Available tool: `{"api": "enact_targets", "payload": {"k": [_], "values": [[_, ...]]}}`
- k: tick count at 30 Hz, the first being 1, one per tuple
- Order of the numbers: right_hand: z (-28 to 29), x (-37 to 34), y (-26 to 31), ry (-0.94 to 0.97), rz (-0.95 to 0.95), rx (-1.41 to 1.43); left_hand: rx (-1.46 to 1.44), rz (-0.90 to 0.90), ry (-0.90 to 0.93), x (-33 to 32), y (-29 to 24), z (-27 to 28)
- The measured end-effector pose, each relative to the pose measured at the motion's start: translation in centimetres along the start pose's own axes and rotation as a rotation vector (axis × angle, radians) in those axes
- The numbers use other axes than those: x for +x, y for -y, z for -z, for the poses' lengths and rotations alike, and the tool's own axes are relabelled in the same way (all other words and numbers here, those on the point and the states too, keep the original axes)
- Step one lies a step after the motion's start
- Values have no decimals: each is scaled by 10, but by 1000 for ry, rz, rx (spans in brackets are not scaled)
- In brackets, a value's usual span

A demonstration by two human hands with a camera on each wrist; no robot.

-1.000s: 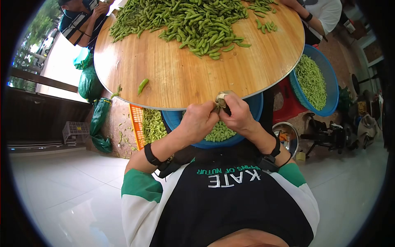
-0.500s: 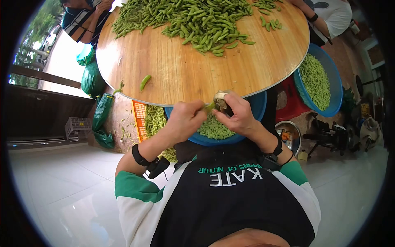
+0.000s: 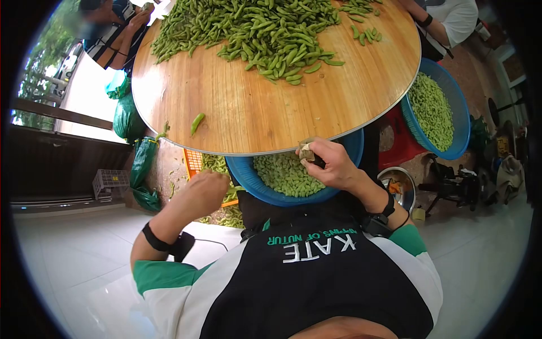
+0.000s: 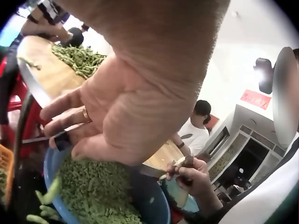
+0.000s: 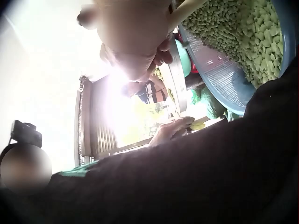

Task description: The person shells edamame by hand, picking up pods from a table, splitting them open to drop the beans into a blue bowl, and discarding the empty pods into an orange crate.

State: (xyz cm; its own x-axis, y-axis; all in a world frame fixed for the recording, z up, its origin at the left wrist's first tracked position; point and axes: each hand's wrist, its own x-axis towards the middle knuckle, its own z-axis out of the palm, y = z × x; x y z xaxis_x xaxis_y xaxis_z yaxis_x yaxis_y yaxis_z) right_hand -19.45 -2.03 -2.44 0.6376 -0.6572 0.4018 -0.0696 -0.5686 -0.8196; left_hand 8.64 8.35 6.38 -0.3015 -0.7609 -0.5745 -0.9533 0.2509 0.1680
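Note:
My left hand is over the crate of pods at the left. In the left wrist view its fingers are loosely extended, one with a dark wrap on its tip, and a green pod shows below them, apart. My right hand grips a small brown-and-white object above the near table edge. Under it, a blue basin contains shelled green beans. The right wrist view shows the left hand with a yellowish pod by its fingertips.
Green pods are heaped on the round wooden table, with one pod near its front left. An orange crate stands below left, another blue basin at right. Two people are across the table.
My left hand has come away from the right one and moved left, over the crate. The right hand keeps its hold on the small object, staying near the table edge.

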Motion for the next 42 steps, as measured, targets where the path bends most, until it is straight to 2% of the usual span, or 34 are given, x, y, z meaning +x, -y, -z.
{"api": "enact_targets", "payload": {"k": [2, 4, 6, 8, 10, 11, 13, 14, 15, 16, 17, 19, 20, 22, 23, 25, 29, 33, 37, 40, 42], "values": [[-1, 1, 2, -10, -37, 39, 183, 18, -164, -8, 8, 5], [-2, 2, 4, -16, -76, 78, 6, -7, -207, 16, 2, 36], [-2, 5, 7, -7, -107, 55, -158, -136, -651, 59, 2, 53], [-1, 4, 9, -1, -153, 89, -128, -231, -970, 117, 12, 63], [2, 1, 10, 8, -197, 117, -75, -160, -1129, 162, 16, 70], [2, -3, 8, -47, -214, 182, -78, -166, -1136, 180, 24, 69], [8, -7, 8, -104, -232, 249, -204, 65, -1004, 198, 29, 70], [16, -8, 11, -65, -381, 405, -203, 62, -1002, 201, 35, 68], [20, -9, 13, -25, -530, 563, -371, 88, -887, 196, 35, 72], [20, -8, 13, -29, -533, 565, -536, 116, -767, 193, 34, 74], [19, -7, 12, -34, -528, 638, -535, 115, -763, 194, 33, 67], [17, -2, 11, -38, -522, 716, -165, -108, -1148, 188, 28, 51], [15, 2, 9, -67, -507, 773, -164, -106, -1145, 185, 26, 44], [10, 10, 9, -99, -494, 832, -731, -78, -920, 166, 8, 43], [7, 14, 11, -124, -476, 858, -731, -79, -915, 154, -2, 45], [5, 20, 13, -156, -459, 878, -1276, -162, -647, 135, -22, 47], [4, 20, 15, -125, -476, 1023, -1481, -249, -533, 125, -40, 32], [2, 14, 9, -37, -449, 1084, -1542, -238, -514, 127, -42, 23], [1, 13, 13, -33, -437, 1062, -1503, -210, -544, 122, -46, 20], [0, 14, 16, -57, -423, 1042, -1463, -195, -617, 117, -51, 19], [-3, 14, 15, -108, -384, 967, -1418, -267, -715, 116, -54, 17]]}}
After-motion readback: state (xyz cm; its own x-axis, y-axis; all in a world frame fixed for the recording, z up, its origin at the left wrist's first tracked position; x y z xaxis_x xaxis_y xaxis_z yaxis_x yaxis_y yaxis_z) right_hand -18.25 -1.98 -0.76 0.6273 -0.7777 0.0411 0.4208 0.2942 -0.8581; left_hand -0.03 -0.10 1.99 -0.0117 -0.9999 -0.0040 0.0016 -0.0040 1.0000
